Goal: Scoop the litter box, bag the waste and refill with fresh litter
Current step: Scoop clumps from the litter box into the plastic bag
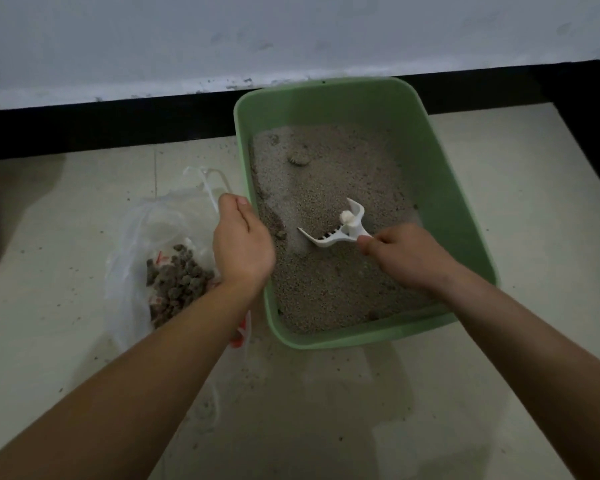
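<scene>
The scoop (329,237) was a small white slotted plastic one, probably light and stiff. Its handle was the natural place to hold it, and the right hand (406,258) gripped it there, fingers curled round the stub, wrist low over the near right part of the litter box (461,202). The blade pointed left and lay on its side against the litter (326,174), which looked loose and granular and likely to pour through the slots and leave lumps behind. One lump (298,157) sat half buried toward the far end of the box. The green box stood on the floor (499,341), its far edge close to the black skirting (84,123). It looked rigid and heavy with its fill, so better left where it stood. The bag (136,244) lay on the floor just left of the box. It was thin, clear, limp film that would collapse unless its mouth was held up, with dark waste (177,282) already in its bottom. The left hand (239,244) hovered over the box's left rim, fingers curled and apparently pinching the bag's upper edge, forearm crossing above the bag. The two hands were apart.
</scene>
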Motion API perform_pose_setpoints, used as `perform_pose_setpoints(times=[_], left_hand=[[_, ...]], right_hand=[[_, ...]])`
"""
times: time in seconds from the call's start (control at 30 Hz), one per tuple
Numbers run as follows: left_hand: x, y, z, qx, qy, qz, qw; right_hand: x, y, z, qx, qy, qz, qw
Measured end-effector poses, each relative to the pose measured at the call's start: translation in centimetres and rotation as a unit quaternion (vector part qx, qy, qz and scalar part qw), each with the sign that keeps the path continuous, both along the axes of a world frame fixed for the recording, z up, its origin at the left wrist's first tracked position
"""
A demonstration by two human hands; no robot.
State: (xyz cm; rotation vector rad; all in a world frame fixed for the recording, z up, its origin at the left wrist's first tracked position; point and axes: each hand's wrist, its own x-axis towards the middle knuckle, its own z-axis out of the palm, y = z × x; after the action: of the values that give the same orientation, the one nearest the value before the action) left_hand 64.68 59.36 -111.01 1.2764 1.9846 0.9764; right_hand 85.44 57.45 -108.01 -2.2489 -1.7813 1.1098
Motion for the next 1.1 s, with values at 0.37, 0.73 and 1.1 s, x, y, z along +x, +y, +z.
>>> perform_pose_setpoints(times=[0.37,0.73,1.1], left_hand=[[-0.1,-0.1,-0.4,0.021,0.002,-0.008,1.000],[-0.1,0.0,-0.9,0.049,-0.008,-0.014,0.999],[0.0,0.2,-1.2,0.054,-0.027,-0.012,0.998]], right_hand=[[-1.4,0.7,-3.1,0.035,-0.006,-0.031,0.999],[-3.0,8.4,-6.8,0.111,0.003,-0.022,0.994],[-1.0,7.6,-7.5,0.188,0.008,0.017,0.982]])
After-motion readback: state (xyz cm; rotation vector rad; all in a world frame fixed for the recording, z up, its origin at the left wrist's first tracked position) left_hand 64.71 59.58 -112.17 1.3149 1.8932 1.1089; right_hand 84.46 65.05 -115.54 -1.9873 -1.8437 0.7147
